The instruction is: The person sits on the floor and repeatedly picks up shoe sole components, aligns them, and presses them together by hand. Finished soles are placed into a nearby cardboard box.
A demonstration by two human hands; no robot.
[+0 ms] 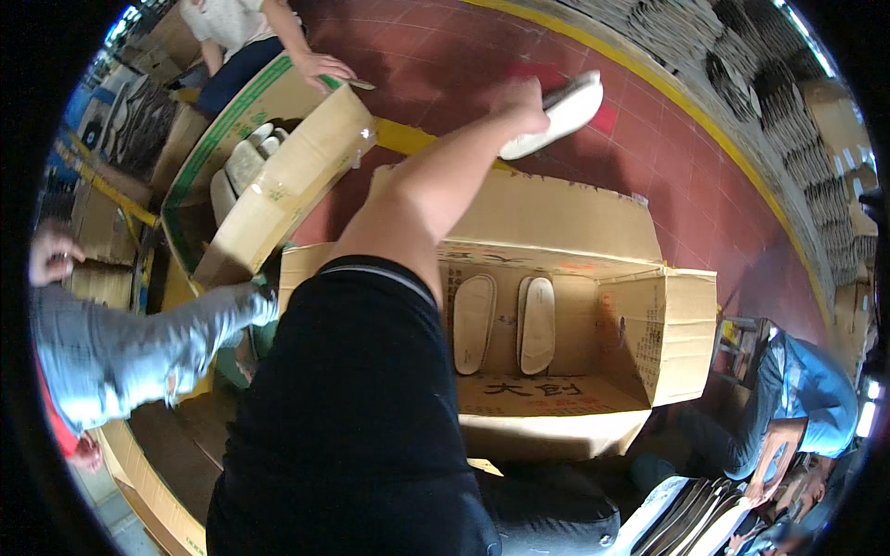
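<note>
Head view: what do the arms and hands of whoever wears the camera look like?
Only the left arm shows: a black short sleeve with a thin pale stripe by its hem, then a bare forearm. The left hand shows no glove. The right hand is out of view.

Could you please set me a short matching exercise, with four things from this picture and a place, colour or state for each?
Things:
1. Left hand
2. Camera wearer's sleeve
3. Beige insoles
4. Tiled floor

Descriptions:
A. Lying side by side, with a gap between, inside the open carton
B. Dark red
C. Gripping a white sole-shaped piece
D. Black

Right pairs: 1-C, 2-D, 3-A, 4-B.
</note>
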